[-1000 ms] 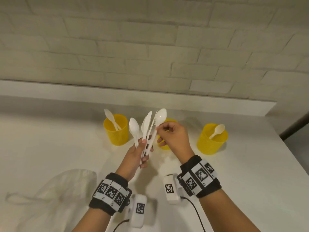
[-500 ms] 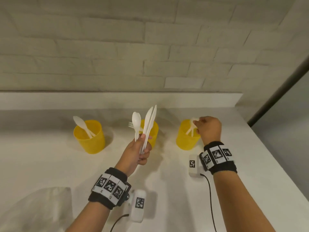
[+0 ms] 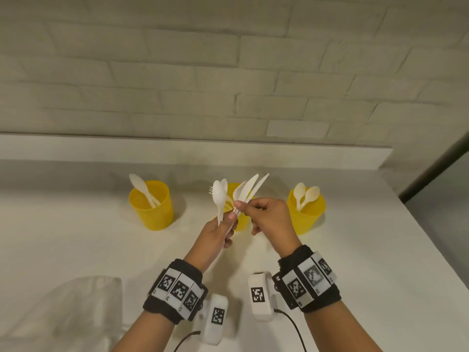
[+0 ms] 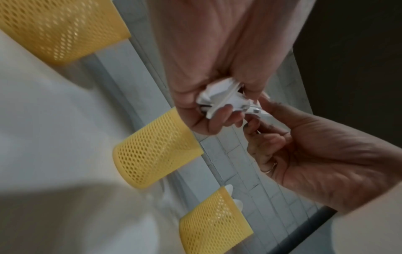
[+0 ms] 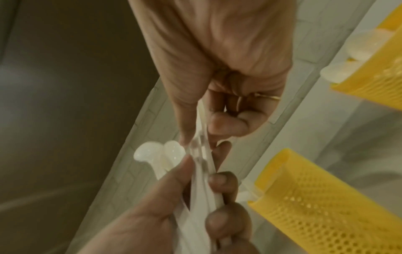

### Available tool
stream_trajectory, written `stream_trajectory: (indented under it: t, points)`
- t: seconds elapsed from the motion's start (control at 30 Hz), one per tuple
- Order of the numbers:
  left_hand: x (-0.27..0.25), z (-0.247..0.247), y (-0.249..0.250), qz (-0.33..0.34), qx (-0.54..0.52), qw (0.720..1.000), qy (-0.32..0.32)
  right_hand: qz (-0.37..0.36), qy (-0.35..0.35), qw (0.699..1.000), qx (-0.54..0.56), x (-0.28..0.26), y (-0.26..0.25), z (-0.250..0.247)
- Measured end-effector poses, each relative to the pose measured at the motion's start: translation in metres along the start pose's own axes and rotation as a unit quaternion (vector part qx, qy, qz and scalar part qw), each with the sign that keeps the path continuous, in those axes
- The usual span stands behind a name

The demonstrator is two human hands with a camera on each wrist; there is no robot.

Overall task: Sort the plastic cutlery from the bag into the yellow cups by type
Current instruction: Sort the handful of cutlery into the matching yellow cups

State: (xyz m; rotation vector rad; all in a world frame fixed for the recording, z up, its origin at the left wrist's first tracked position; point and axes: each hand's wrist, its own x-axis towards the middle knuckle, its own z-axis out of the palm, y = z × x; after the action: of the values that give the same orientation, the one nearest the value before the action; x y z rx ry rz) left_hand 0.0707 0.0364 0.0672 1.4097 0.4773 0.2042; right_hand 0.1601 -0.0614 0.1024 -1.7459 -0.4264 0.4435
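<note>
Head view: we see the left hand [image 3: 215, 233] gripping a fanned bunch of white plastic cutlery [image 3: 236, 196] above the white counter [image 3: 76, 237], in front of the middle cup [image 3: 234, 190]; spoons, fork tines and knives stick up, smooth and glossy. The right hand [image 3: 269, 219] pinches one piece in the bunch with thumb and fingertip. Three yellow cups in a row: left cup [image 3: 152, 207] holds two pieces, type unclear, right cup [image 3: 307, 212] holds two spoons. A crumpled clear bag [image 3: 76, 301] lies near left. Left wrist view: we see the left hand [image 4: 208, 72] curled round the handle ends [image 4: 222, 98], the right hand [image 4: 304, 154] pinching there; cups [image 4: 152, 147] are perforated mesh plastic. Right wrist view: the right hand [image 5: 217, 77] has thumb and forefinger pressed on a thin translucent handle [image 5: 201, 147]; the left hand [image 5: 174, 214] wraps the bunch, two rounded spoon bowls [image 5: 158, 151] beyond.
</note>
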Motion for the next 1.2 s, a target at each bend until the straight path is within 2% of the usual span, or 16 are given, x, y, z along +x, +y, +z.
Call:
stream_trajectory:
  t: [0.13, 0.37, 0.5, 0.57, 0.67, 0.73, 0.77, 0.87, 0.93, 1.03, 1.2]
  points:
    - [-0.004, -0.013, -0.003, 0.016, 0.016, 0.999, 0.036, 0.003, -0.020, 1.000, 0.022, 0.001, -0.001, 0.019]
    - [-0.023, -0.043, -0.004, 0.021, -0.077, 0.991, 0.105, -0.004, -0.106, 0.994, 0.009, 0.011, -0.017, 0.054]
    - [-0.038, -0.075, -0.002, 0.025, -0.065, 0.981, 0.179, -0.017, -0.152, 0.988, 0.037, 0.019, -0.041, 0.084]
    - [-0.047, -0.097, -0.003, 0.026, -0.079, 0.969, 0.231, -0.034, -0.147, 0.986, 0.070, 0.033, -0.056, 0.102]
    - [-0.063, -0.126, -0.007, 0.030, -0.098, 0.958, 0.267, -0.099, -0.085, 0.990, 0.061, 0.065, -0.071, 0.136]
    - [-0.073, -0.137, -0.009, 0.038, -0.130, 0.957, 0.255, -0.130, -0.078, 0.988, -0.007, 0.079, -0.068, 0.163]
    - [-0.077, -0.140, -0.009, 0.041, -0.142, 0.958, 0.245, -0.131, -0.097, 0.985, -0.056, 0.084, -0.062, 0.177]
    - [-0.079, -0.144, -0.010, 0.047, -0.151, 0.963, 0.217, -0.065, -0.181, 0.966, -0.173, 0.085, -0.037, 0.201]
    - [-0.077, -0.145, -0.010, 0.046, -0.153, 0.966, 0.202, -0.038, -0.178, 0.964, -0.194, 0.084, -0.028, 0.198]
    - [-0.068, -0.139, -0.012, 0.029, -0.159, 0.972, 0.169, -0.044, -0.131, 0.982, -0.132, 0.068, -0.030, 0.170]
    - [-0.039, -0.097, -0.011, -0.007, -0.160, 0.984, 0.083, -0.007, -0.235, 0.972, -0.012, 0.018, -0.026, 0.103]
